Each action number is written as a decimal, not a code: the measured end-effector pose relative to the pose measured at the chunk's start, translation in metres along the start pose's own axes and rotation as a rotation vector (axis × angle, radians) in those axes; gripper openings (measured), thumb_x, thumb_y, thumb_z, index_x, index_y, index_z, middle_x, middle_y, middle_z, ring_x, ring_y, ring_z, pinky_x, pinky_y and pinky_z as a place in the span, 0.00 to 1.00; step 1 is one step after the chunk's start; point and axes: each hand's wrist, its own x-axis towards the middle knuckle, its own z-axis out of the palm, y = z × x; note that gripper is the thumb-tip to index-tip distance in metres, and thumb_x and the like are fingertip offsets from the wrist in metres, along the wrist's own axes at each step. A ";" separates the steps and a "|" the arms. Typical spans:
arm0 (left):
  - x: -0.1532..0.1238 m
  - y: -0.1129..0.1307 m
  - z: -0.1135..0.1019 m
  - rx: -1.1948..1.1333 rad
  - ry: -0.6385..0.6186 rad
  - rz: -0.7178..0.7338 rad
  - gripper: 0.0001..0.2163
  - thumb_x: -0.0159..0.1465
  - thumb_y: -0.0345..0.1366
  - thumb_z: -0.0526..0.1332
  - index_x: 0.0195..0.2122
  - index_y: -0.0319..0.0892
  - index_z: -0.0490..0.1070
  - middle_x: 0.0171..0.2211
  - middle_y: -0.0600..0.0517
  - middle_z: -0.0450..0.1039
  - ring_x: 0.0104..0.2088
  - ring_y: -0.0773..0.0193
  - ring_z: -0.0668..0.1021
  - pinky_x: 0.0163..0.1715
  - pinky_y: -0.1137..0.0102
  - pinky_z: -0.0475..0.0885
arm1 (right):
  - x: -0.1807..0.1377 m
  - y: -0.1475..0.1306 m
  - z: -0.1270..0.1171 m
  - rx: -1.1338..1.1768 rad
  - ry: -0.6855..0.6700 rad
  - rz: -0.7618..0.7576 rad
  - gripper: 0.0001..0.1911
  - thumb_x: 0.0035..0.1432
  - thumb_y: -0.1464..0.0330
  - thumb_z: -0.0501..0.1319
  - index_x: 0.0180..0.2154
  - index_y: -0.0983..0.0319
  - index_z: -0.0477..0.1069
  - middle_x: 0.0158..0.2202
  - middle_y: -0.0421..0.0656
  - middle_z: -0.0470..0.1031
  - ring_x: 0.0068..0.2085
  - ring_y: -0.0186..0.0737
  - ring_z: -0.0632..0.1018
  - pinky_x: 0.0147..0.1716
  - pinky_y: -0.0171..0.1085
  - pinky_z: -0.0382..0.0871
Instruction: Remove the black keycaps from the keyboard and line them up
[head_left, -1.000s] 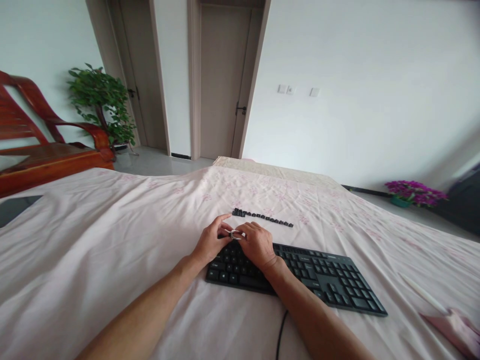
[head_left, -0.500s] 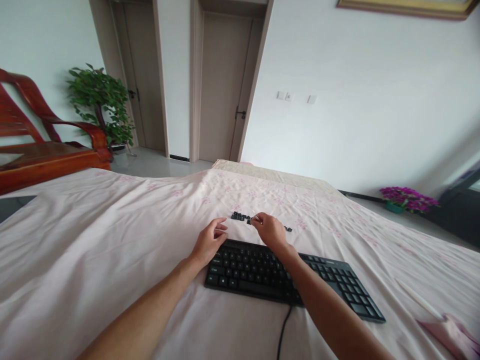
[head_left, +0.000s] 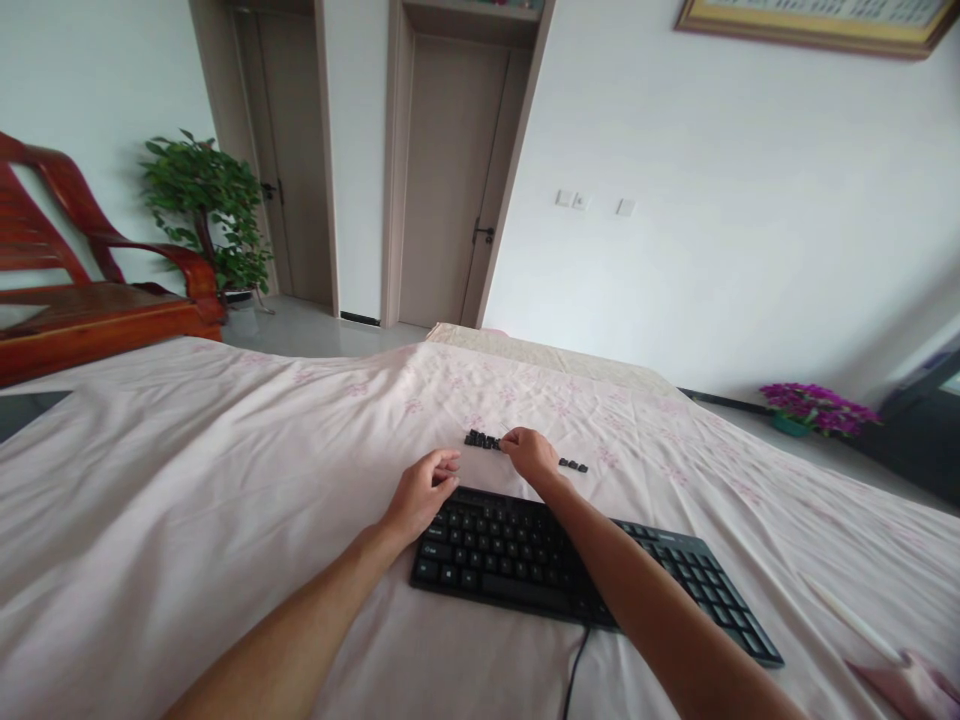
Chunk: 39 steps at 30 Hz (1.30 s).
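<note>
A black keyboard [head_left: 510, 560] lies on the pink flowered cloth, its cable running toward me. My left hand [head_left: 421, 492] rests by its upper left corner, fingers loosely bent, with a gap between thumb and fingertips and nothing visible in it. Beyond the keyboard, loose black keycaps [head_left: 480, 440] lie in a small group on the cloth. My right hand [head_left: 531, 455] reaches across the keyboard to them, its fingers pinched together at the right end of the group. Whatever is in the pinch is hidden. More keycaps [head_left: 574, 465] lie just right of this hand.
The wrinkled cloth [head_left: 225, 480] covers the whole surface. At the right lies a pale stick with pink material [head_left: 862, 620]. A dark flat object [head_left: 30, 412] is at the left edge. Beyond stand a wooden chair [head_left: 135, 300], a potted plant [head_left: 206, 210] and purple flowers [head_left: 821, 405].
My right hand has shifted slightly and stays at the keycaps; a thin shiny thing seen at its fingertips earlier no longer shows. My left hand has barely moved. The view has tilted a little.
</note>
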 end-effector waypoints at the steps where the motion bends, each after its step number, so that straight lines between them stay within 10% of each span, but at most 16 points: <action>1: 0.000 0.000 0.000 0.002 -0.002 0.004 0.18 0.57 0.32 0.58 0.50 0.41 0.69 0.41 0.47 0.74 0.38 0.63 0.77 0.43 0.67 0.72 | 0.001 0.000 0.001 0.000 0.001 0.001 0.12 0.53 0.59 0.58 0.35 0.56 0.77 0.35 0.44 0.77 0.38 0.43 0.76 0.32 0.35 0.62; 16: 0.000 0.002 -0.001 0.005 -0.016 0.018 0.15 0.57 0.32 0.59 0.45 0.40 0.73 0.42 0.46 0.76 0.40 0.62 0.78 0.45 0.66 0.72 | -0.006 -0.001 -0.003 0.049 0.070 -0.064 0.12 0.56 0.62 0.56 0.35 0.59 0.77 0.33 0.45 0.78 0.37 0.42 0.76 0.33 0.34 0.62; 24: -0.002 0.005 -0.001 -0.006 -0.026 0.026 0.12 0.58 0.33 0.58 0.43 0.41 0.74 0.42 0.48 0.76 0.40 0.61 0.77 0.46 0.67 0.71 | -0.038 -0.014 -0.039 0.247 0.071 -0.360 0.31 0.67 0.56 0.37 0.33 0.59 0.75 0.34 0.42 0.78 0.38 0.37 0.76 0.40 0.34 0.63; 39: -0.004 0.004 -0.001 0.053 -0.041 0.024 0.12 0.58 0.33 0.57 0.41 0.43 0.75 0.39 0.50 0.77 0.38 0.62 0.77 0.42 0.69 0.72 | -0.091 -0.012 -0.048 0.730 -0.179 -0.343 0.15 0.57 0.59 0.57 0.32 0.63 0.73 0.21 0.39 0.72 0.20 0.30 0.71 0.21 0.29 0.64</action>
